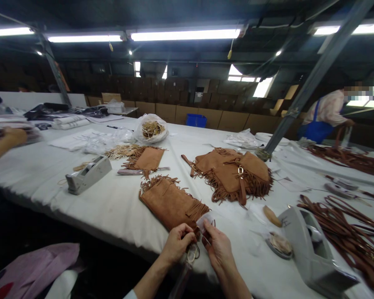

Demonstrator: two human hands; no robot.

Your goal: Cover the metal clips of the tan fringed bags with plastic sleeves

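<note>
"Two hands at one corner of the bag [168,201]. Why?"

"Probably because the clasp [191,254] shows right there, at the bag's near right end. The table [121,207] carries the weight, leaving both hands free for small work."

"And the pile [224,176]?"

"Farther off to the right, likely to keep working room. The dispenser [307,255] sits near right, seemingly for easy reach."

"The hands themselves?"

"Left hand [178,241]: curled, thumb and forefinger pinching the bag's corner. Right hand [218,244]: half curled, fingertips gripping a filmy scrap [205,220]."
</note>
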